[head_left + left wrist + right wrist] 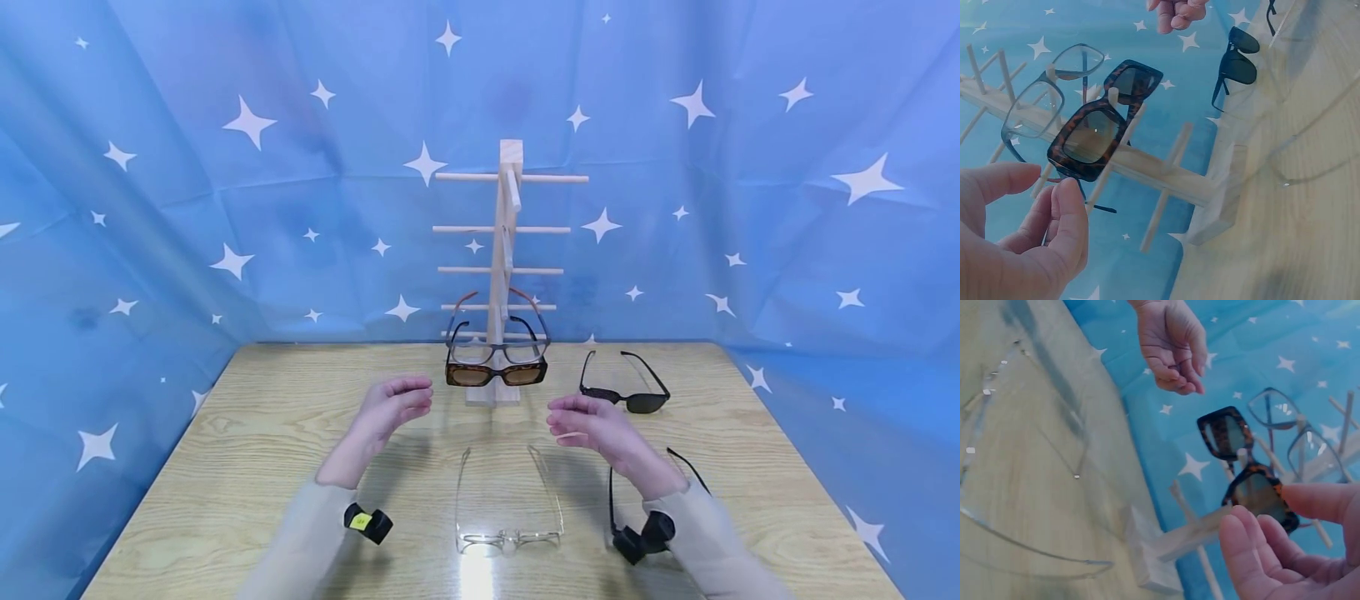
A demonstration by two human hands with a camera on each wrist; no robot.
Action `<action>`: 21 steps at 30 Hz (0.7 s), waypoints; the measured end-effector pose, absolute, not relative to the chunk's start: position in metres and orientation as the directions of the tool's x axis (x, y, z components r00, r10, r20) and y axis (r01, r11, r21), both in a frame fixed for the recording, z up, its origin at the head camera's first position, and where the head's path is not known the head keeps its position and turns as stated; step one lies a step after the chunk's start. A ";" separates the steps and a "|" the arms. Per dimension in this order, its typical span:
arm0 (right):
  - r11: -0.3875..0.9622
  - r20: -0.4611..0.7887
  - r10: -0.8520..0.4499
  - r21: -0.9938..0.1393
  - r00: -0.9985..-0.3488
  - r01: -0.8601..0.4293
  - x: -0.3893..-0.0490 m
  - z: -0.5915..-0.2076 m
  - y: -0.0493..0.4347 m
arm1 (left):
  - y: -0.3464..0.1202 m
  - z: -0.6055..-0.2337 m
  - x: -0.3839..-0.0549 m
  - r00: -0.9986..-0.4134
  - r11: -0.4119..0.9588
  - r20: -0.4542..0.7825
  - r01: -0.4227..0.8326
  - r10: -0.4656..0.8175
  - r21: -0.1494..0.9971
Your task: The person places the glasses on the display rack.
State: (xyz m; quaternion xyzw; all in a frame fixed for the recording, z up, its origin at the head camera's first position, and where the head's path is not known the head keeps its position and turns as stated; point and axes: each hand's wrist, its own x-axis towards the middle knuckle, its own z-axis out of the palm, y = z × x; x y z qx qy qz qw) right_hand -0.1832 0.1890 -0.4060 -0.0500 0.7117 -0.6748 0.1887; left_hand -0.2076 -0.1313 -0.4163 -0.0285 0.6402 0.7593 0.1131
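A wooden eyewear stand [500, 262] rises at the table's back, between my hands. On its lower rungs sit tortoiseshell sunglasses [523, 377] with brown lenses. Just above them hang clear-lensed eyeglasses [1035, 106] in a thin greyish frame. My left hand [390, 406] hovers to the left of the sunglasses, apart from them, its fingers softly bent and holding nothing. To their right, my right hand [592, 427] is likewise in the air with loose, bare fingers. Both wrist views show a gap between thumb and fingers.
Clear-framed eyeglasses [510, 538] lie on the table [262, 467] in front of the stand. Black sunglasses [645, 403] lie behind my right hand. Another black-templed pair [612, 504] is partly hidden under my right forearm. A blue star-patterned cloth [337, 208] hangs behind.
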 end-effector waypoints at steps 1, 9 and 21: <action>0.086 -0.197 -0.330 -0.980 -0.923 0.179 -0.181 -0.408 0.189 | -0.131 -0.418 -0.206 -0.972 -0.149 -0.189 -0.209 0.138 0.967; 0.098 -0.177 -0.375 -0.984 -0.910 0.151 -0.170 -0.427 0.193 | -0.130 -0.432 -0.191 -0.970 -0.113 -0.196 -0.212 0.142 0.971; 0.165 -0.163 -0.365 -0.980 -0.916 0.108 -0.157 -0.442 0.191 | -0.128 -0.463 -0.169 -0.960 -0.033 -0.197 -0.208 0.198 0.978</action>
